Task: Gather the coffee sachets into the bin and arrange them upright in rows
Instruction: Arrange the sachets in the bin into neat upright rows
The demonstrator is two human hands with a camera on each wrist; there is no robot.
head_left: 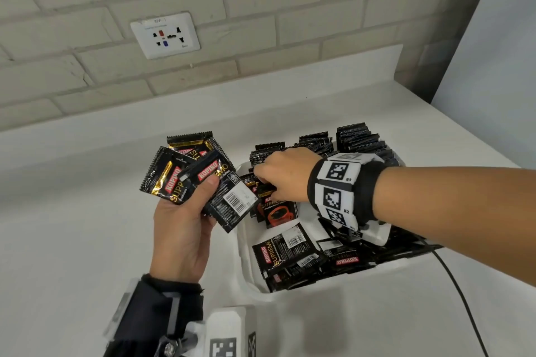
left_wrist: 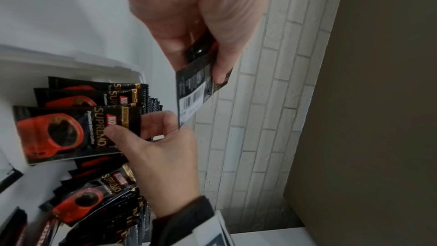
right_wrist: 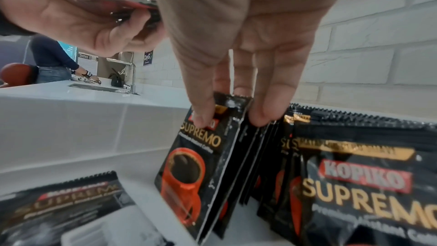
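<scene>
We read "KOPIKO SUPREMO" on the black coffee sachets (right_wrist: pixel 359 184). The wristband (head_left: pixel 338 191) tags carry "R3" and "R2". A dark sign (right_wrist: pixel 148 57) on the far wall says "ClayGo".

White countertop (head_left: pixel 87 226) abuts the brick wall. White bin (head_left: pixel 246 258) sits at 3 o'clock; black cable (head_left: pixel 464 293) trails at 4 o'clock.

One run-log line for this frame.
left hand: holds sachet bunch | right hand: pinches sachet in bin | rows partial

Head view overhead; wrist views close, sharing bin (head_left: pixel 246 264).
</scene>
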